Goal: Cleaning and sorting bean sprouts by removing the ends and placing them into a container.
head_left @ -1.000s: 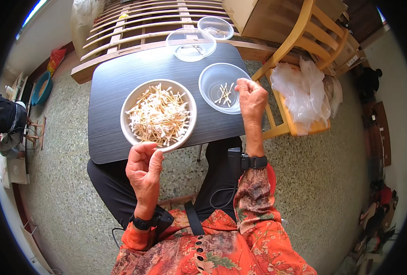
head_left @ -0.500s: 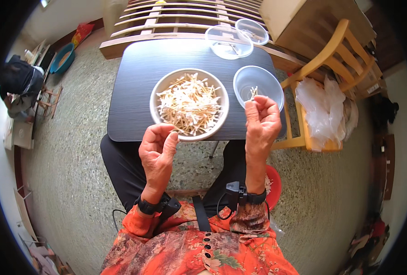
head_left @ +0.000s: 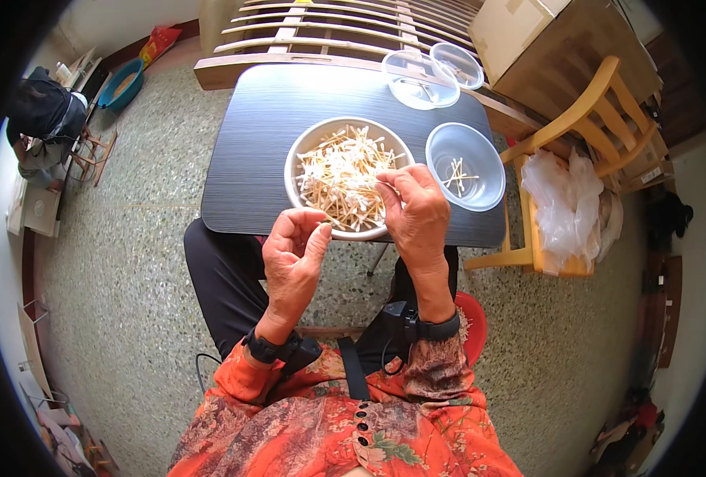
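Nearest, a red basin (head_left: 477, 322) stood on the floor by the right knee, partly hidden by the sleeve. The left hand (head_left: 291, 256) was at the near rim of a pale round bowl (head_left: 292, 179), its thumb and index finger almost meeting, perhaps to steady the bowl; whether those fingers pinched a swab, I could not tell. The right hand (head_left: 418, 219) reached over the bowl's right side, fingers drawn to a narrow pinch at the heaped cotton swabs (head_left: 341, 179), a grip that seemed suited to such thin sticks; the tips were too small to show what they held.

Just right of the bowl, a translucent plastic tub (head_left: 484, 151) held a few loose swabs (head_left: 459, 176), both vessels sitting within easy reach on the dark counter (head_left: 249, 151). Right of that, a wooden chair (head_left: 559, 131) carried plastic bags (head_left: 563, 207). At the counter's far right corner was a clear tub (head_left: 407, 71). Beyond lay a slatted bed frame (head_left: 241, 71).
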`<state>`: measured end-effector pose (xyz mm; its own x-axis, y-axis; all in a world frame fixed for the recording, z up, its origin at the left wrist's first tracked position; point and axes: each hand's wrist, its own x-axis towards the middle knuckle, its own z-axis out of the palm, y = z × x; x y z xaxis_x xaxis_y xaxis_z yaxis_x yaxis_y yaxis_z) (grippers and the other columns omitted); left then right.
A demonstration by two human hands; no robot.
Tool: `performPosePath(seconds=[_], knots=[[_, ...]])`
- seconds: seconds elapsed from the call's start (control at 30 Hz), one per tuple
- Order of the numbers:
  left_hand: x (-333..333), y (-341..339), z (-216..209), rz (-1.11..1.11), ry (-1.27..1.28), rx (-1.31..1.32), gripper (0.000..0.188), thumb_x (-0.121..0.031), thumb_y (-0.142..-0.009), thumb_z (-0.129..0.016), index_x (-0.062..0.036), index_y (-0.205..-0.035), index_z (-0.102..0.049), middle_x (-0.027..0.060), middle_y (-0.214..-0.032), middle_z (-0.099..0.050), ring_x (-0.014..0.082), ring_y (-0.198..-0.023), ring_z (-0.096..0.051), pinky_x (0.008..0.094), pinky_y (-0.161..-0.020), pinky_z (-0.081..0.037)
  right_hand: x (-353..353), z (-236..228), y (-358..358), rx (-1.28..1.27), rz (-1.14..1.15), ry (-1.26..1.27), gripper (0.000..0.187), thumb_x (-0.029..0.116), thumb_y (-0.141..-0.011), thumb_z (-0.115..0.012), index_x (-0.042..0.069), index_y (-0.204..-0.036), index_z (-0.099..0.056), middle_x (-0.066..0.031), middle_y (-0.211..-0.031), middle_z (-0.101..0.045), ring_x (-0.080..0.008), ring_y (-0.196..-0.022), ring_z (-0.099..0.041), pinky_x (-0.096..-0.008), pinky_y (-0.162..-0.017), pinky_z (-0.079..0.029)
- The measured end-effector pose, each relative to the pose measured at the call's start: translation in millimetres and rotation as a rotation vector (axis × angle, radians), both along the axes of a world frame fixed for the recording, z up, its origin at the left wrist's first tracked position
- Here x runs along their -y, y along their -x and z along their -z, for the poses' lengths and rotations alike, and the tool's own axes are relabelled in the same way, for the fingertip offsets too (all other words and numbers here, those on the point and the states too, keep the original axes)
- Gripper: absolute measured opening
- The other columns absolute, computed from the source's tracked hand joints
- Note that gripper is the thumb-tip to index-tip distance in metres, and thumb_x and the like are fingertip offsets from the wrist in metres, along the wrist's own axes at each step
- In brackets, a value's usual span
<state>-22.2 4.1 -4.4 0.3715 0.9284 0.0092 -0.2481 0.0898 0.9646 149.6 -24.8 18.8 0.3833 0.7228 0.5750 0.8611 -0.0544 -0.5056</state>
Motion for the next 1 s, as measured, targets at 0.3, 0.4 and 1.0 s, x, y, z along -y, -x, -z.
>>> performPosePath(seconds=[0.3,0.4,1.0], knots=[[-4,-1,4,-0.009,-0.001,0.002,0.014,-0.004,-0.087,-0.063,-0.002,-0.099,-0.056,-0.0021,-0.086,-0.058,0.002,-0.076,-0.054,0.0157,-0.07,-0.044,-8,7,-2,0.097,-0.093,0.018,0.011,0.006,-0.07,-0.072,0.007,-0.079,-0.065,-0.0065,-0.079,-0.058,-0.0247,-0.074,-0.06,-0.0345,-0.064,-0.048],[-4,-2,4,-0.012,-0.007,-0.001,0.013,-0.004,-0.087,-0.063,-0.0021,-0.098,-0.056,-0.002,-0.086,-0.058,0.0019,-0.076,-0.054,0.0157,-0.07,-0.044,-9,9,-3,0.024,-0.116,-0.026,0.011,0.006,-0.07,-0.072,0.007,-0.079,-0.065,-0.006,-0.078,-0.057,-0.0249,-0.074,-0.06,-0.034,-0.064,-0.049],[-5,-7,-2,-0.016,-0.083,0.018,0.012,-0.004,-0.087,-0.063,-0.001,-0.097,-0.056,-0.0009,-0.087,-0.06,0.0032,-0.078,-0.056,0.0171,-0.071,-0.045,10,4,7,-1.393,-0.222,-0.239,0.016,0.006,-0.083,-0.068,-0.002,-0.094,-0.062,-0.0013,-0.075,-0.062,-0.0018,-0.053,-0.048,-0.0148,-0.046,-0.036]])
